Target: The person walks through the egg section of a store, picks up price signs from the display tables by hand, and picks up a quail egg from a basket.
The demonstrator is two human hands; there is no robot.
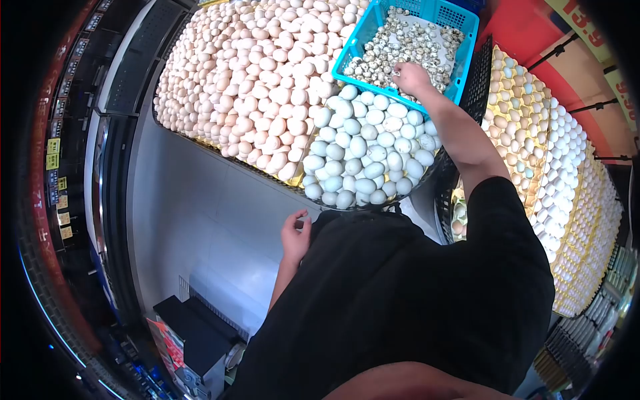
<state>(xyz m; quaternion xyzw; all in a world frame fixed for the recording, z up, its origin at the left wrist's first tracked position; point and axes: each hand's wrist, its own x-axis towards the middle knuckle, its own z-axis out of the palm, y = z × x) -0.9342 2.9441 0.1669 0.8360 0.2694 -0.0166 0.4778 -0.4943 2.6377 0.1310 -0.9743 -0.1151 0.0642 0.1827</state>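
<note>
Speckled quail eggs (387, 50) lie in a turquoise plastic basket (470, 37) at the top. My right hand (411, 78) reaches over the basket's front part, its fingers bent down among the eggs; what the fingertips hold, if anything, is too small to make out. Just in front of the basket is a heap of pale bluish-green eggs (363, 150). Beside it, to the left, spreads a large pile of pinkish-brown eggs (267, 73). My left hand (295, 233) hangs low near my body, fingers loosely curled and apart, holding nothing.
Trays of brown and white eggs (557, 173) stand to the right, past a black crate edge (477, 80). Grey floor (200, 200) shows at the left, with a dark-topped box (197, 333) below. A dark cabinet (123, 167) and shelves line the far left.
</note>
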